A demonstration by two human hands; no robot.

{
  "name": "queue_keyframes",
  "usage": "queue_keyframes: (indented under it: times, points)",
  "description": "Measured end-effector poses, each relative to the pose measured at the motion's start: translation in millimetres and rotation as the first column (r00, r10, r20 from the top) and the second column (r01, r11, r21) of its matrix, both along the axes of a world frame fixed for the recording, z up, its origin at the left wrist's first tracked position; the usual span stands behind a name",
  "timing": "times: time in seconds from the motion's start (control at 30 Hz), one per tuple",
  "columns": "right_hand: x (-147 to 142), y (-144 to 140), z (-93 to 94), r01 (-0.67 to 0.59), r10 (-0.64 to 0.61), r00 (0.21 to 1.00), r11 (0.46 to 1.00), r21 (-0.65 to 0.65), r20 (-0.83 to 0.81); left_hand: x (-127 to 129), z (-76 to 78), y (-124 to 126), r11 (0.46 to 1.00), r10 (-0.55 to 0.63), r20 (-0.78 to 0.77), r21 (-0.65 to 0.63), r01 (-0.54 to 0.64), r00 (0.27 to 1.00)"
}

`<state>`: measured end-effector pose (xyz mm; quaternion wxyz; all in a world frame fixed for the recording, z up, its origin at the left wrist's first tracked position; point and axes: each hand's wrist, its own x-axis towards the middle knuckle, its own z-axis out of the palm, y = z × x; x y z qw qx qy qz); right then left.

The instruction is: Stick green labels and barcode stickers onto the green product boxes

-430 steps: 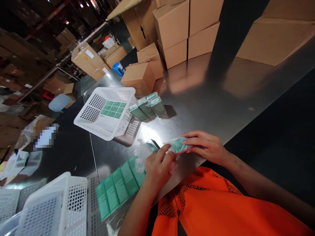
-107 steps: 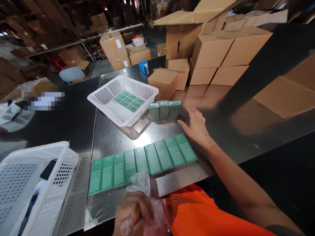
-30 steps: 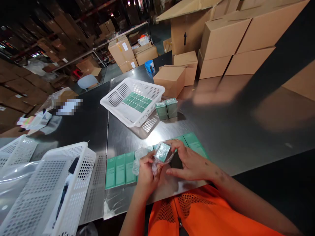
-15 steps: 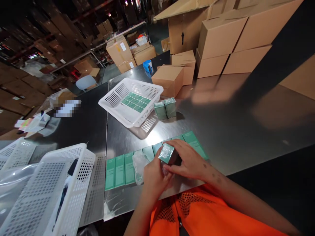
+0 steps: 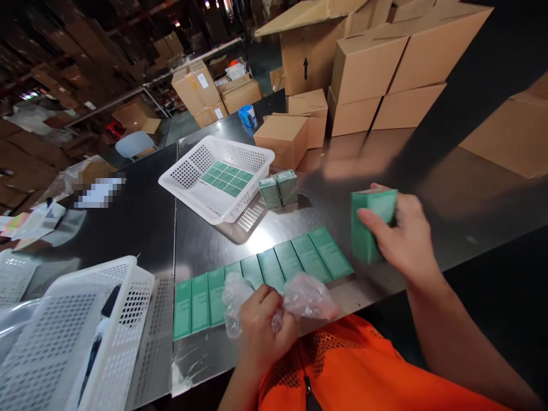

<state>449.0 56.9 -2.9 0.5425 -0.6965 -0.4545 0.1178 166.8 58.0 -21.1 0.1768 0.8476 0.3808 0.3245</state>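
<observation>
My right hand (image 5: 406, 234) grips a green box (image 5: 369, 228), held above the table to the right of a row of green boxes. In my left hand (image 5: 268, 322) is a crumpled clear plastic bag (image 5: 309, 295), bunched in the fist and spreading out on both sides. The row of green boxes (image 5: 200, 302) lies side by side along the table's near edge, partly covered by the plastic. Two upright green boxes (image 5: 278, 189), apparently in shiny film, stand beside a white basket (image 5: 214, 214) that holds several more green boxes on its floor.
Brown cartons (image 5: 282, 140) stand at the back of the metal table (image 5: 222, 251), with a blue tape roll (image 5: 247, 116) near them. At the left front is another white basket (image 5: 141, 274) with dark items inside. Papers (image 5: 38, 220) lie at the left.
My hands have moved apart. The right hand has carried a green box to the right, while the left has stayed low with the plastic bag, and more of the row now shows.
</observation>
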Motion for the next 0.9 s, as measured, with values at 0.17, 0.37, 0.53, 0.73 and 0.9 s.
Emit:
queue_keyframes:
  times: [0.17, 0.37, 0.53, 0.73, 0.9]
  points:
    - [22, 15, -46.9, 0.078, 0.143, 0.943, 0.782, -0.619, 0.299, -18, 12.8, -1, 0.997, -0.072, 0.158, 0.052, 0.065, 0.985]
    - [1, 11, -62.1, 0.048, 0.22, 0.927, 0.734, -0.677, 0.303, -32, 8.9, -3, 0.988, 0.062, 0.264, 0.121, -0.097, 0.962]
    - [4, 12, -61.0, -0.016, 0.286, 0.914, 0.736, -0.677, 0.289, -45, -7.0, -6, 0.999, 0.026, 0.521, -0.037, -0.008, 0.853]
    - [1, 36, -41.6, -0.012, 0.282, 0.869, 0.834, -0.552, 0.407, -53, 2.3, -8, 0.99, -0.023, 0.403, -0.12, 0.078, 0.915]
    - [-13, 111, -9.3, -0.189, 0.3, 0.79, 0.949, -0.252, 0.535, -46, 22.1, -5, 0.964, -0.002, 0.363, -0.246, 0.098, 0.932]
